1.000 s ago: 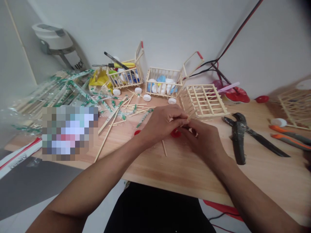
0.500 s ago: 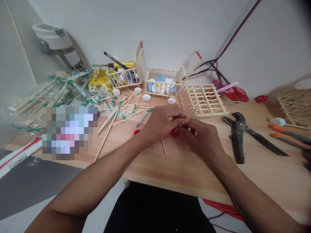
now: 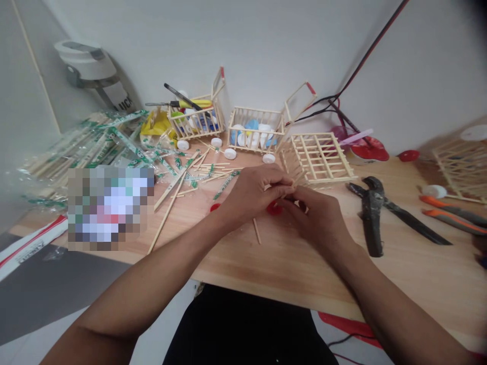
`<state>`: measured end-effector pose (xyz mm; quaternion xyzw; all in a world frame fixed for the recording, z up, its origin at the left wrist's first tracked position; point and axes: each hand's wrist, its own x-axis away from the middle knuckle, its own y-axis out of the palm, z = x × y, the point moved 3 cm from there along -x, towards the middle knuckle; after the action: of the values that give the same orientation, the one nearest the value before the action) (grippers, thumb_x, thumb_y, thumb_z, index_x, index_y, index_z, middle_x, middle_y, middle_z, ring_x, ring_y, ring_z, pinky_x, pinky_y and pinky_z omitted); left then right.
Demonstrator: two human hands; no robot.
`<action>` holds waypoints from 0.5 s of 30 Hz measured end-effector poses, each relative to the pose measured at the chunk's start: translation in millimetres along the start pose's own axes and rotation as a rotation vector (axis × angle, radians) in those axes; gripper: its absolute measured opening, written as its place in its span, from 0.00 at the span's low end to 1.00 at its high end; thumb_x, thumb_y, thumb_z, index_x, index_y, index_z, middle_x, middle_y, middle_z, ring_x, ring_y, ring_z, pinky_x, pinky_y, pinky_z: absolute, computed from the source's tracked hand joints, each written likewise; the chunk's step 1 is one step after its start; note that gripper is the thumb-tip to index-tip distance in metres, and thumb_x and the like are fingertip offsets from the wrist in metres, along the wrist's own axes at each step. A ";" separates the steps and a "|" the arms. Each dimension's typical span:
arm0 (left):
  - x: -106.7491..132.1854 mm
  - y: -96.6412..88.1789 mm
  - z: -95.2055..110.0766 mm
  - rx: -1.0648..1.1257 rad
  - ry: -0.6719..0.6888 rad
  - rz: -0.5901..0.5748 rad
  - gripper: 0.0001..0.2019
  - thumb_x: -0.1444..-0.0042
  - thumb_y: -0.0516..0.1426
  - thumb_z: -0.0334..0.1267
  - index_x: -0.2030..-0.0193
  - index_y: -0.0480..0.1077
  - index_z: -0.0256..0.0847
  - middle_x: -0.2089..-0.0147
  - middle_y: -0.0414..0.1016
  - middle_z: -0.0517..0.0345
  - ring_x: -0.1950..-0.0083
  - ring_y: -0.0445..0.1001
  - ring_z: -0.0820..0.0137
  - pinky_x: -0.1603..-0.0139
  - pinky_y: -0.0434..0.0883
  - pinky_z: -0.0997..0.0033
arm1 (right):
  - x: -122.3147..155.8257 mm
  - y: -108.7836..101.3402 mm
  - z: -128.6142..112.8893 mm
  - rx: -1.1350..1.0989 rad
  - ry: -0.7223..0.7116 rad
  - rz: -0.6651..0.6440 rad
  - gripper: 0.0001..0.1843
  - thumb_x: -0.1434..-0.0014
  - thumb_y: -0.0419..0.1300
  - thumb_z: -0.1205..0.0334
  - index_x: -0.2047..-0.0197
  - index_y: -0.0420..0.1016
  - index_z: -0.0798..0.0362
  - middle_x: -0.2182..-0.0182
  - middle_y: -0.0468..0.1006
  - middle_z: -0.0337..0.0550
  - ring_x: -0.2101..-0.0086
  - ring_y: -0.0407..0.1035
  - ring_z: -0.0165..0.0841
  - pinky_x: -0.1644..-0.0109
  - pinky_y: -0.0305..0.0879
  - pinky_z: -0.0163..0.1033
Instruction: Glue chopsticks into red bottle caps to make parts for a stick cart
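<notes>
My left hand [image 3: 253, 195] and my right hand [image 3: 317, 220] meet over the middle of the wooden table [image 3: 289, 263], fingers curled and pinched together. Between the fingertips a thin wooden stick [image 3: 294, 182] pokes out toward the back. A red bottle cap [image 3: 274, 208] shows just under the fingers; whether a hand grips it I cannot tell. A short stick [image 3: 257, 231] lies on the table below my left hand, and a second red cap [image 3: 215, 207] sits to its left.
Three small stick-built carts [image 3: 256, 129] stand at the back, two holding bottle caps. Wrapped chopsticks [image 3: 95, 144] pile up at the left with loose sticks [image 3: 167, 208]. Black pliers [image 3: 371, 215] and orange-handled tools [image 3: 452, 215] lie at the right. Cables [image 3: 342, 91] run up the wall.
</notes>
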<state>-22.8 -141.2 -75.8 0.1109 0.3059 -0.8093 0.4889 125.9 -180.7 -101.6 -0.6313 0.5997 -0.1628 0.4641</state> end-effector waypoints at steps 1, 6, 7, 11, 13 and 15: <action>0.0 0.1 0.0 -0.003 -0.002 -0.002 0.06 0.45 0.59 0.29 0.72 0.73 0.38 0.69 0.73 0.60 0.64 0.71 0.74 0.60 0.66 0.73 | -0.2 -0.1 -0.4 -0.001 -0.001 -0.001 0.08 0.41 0.58 0.61 0.70 0.75 0.52 0.77 0.74 0.37 0.79 0.61 0.27 0.74 0.56 0.33; 0.3 0.1 0.4 0.007 -0.005 0.005 0.05 0.45 0.59 0.29 0.71 0.74 0.38 0.70 0.73 0.60 0.64 0.71 0.74 0.60 0.66 0.73 | -0.4 -0.2 -0.8 0.006 0.000 0.007 0.07 0.41 0.58 0.61 0.70 0.75 0.52 0.77 0.74 0.37 0.79 0.62 0.27 0.74 0.56 0.33; 0.4 0.2 0.2 0.006 -0.007 0.005 0.05 0.45 0.59 0.28 0.71 0.74 0.38 0.70 0.73 0.60 0.64 0.71 0.74 0.60 0.66 0.73 | -0.3 -0.2 -0.6 0.007 0.003 0.007 0.07 0.41 0.58 0.62 0.70 0.75 0.52 0.77 0.75 0.37 0.79 0.62 0.27 0.74 0.56 0.33; 0.6 0.4 -1.2 -0.002 -0.008 0.008 0.05 0.45 0.59 0.29 0.71 0.74 0.38 0.69 0.74 0.60 0.64 0.72 0.73 0.60 0.67 0.72 | -0.3 -0.2 -0.9 0.000 0.003 0.006 0.08 0.41 0.58 0.61 0.70 0.75 0.51 0.77 0.75 0.37 0.79 0.62 0.28 0.73 0.56 0.34; 0.6 0.4 -1.7 0.000 -0.002 0.010 0.05 0.45 0.59 0.30 0.71 0.74 0.38 0.69 0.74 0.60 0.64 0.72 0.73 0.60 0.67 0.72 | -0.3 -0.4 -1.6 -0.005 -0.002 0.007 0.08 0.41 0.58 0.61 0.70 0.76 0.51 0.76 0.75 0.37 0.78 0.63 0.28 0.73 0.56 0.34; 0.6 0.3 -1.9 0.002 0.004 0.013 0.05 0.45 0.59 0.30 0.72 0.74 0.38 0.69 0.74 0.60 0.64 0.72 0.74 0.60 0.67 0.72 | -0.2 -0.5 -2.0 -0.005 -0.003 0.009 0.07 0.41 0.58 0.61 0.69 0.75 0.51 0.76 0.75 0.37 0.78 0.63 0.27 0.73 0.56 0.34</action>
<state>-23.0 -140.5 -77.6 0.1148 0.3053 -0.8062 0.4936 124.6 -181.3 -100.2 -0.6300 0.6021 -0.1582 0.4644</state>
